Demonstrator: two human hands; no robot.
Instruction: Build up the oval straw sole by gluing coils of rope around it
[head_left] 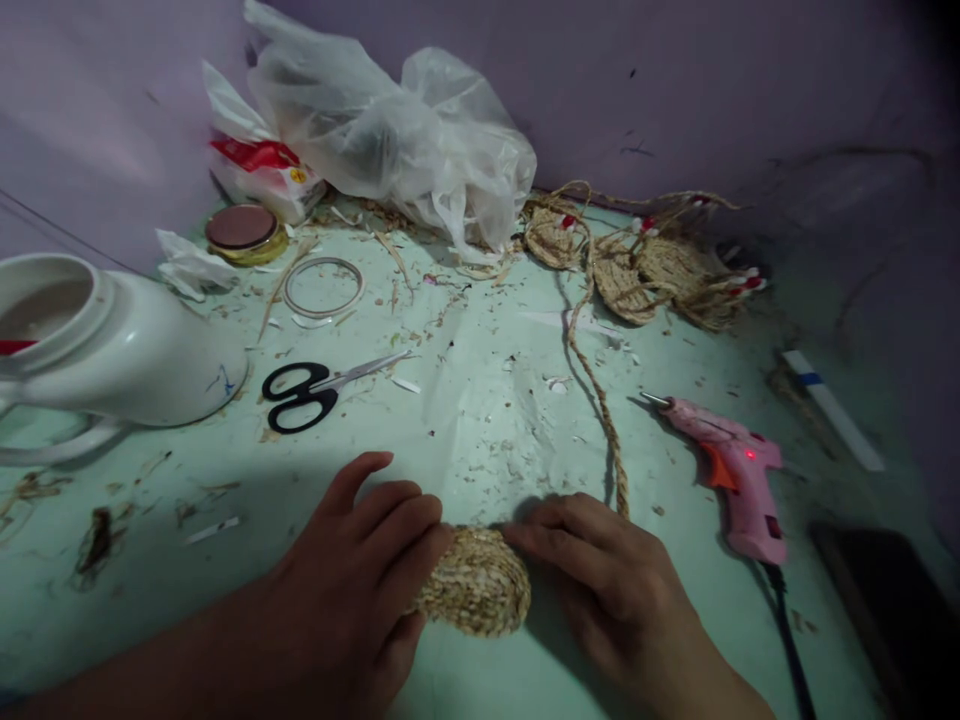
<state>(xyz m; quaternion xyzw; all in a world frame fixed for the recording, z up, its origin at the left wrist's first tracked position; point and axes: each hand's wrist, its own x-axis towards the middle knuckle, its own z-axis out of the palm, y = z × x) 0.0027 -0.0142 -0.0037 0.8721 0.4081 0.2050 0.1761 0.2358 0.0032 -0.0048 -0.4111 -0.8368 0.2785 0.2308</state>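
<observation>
The coiled straw disc [476, 585] lies at the near edge of the bench [487, 400], between the two hands. The left hand [360, 590] is curled over its left side, the fingers [397, 525] bent down on the rim and grasping it. The right hand [600, 580] lies flat against the right rim, fingertips touching the weave; its thumb is hidden, so whether it pinches the disc cannot be told. A braided cord [600, 400] runs from behind the right hand up the bench to a heap of woven straw pieces [645, 270] with red and white tips near the wall. Just right of the cord lies a pink glue gun [731, 475], its small red light on, nozzle pointing left. Black-handled scissors [311, 390] lie beyond the left hand, beside a white jug [112, 345] on its side. Farther back are a thin ring [324, 287], a round tin [244, 232] and a crumpled clear plastic bag [397, 140]. Straw scraps litter the bench
</observation>
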